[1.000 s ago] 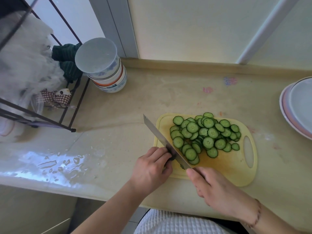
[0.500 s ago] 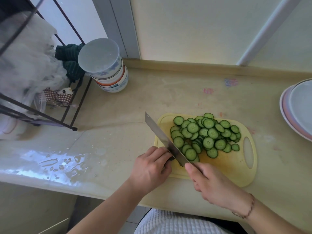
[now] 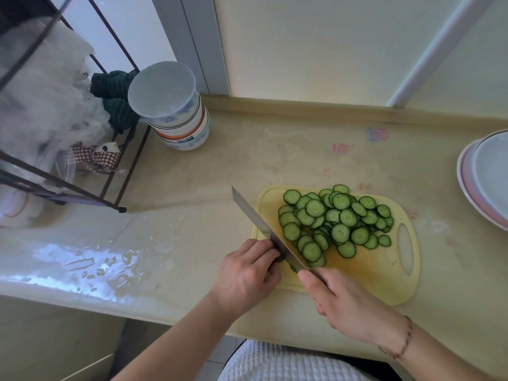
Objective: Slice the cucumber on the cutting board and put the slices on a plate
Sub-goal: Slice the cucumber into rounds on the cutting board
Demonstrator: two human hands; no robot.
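Cucumber slices (image 3: 336, 222) lie heaped on the cutting board (image 3: 379, 281). Right hand (image 3: 349, 303) grips the knife (image 3: 264, 229); left hand (image 3: 247, 273), fingers curled, pinches the cucumber stub (image 3: 281, 258) at the blade.

Premises are presenting as a domestic kitchen. Stacked bowls (image 3: 176, 111) are standing at the counter's (image 3: 275, 160) back edge, plates (image 3: 483, 177) are sitting at its right edge, and a wire rack (image 3: 82, 188) is occupying its left end.

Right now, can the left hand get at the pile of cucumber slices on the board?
Probably not directly: the left hand sits left of the knife, whose blade lies between it and the slices. It also grips the cucumber end.
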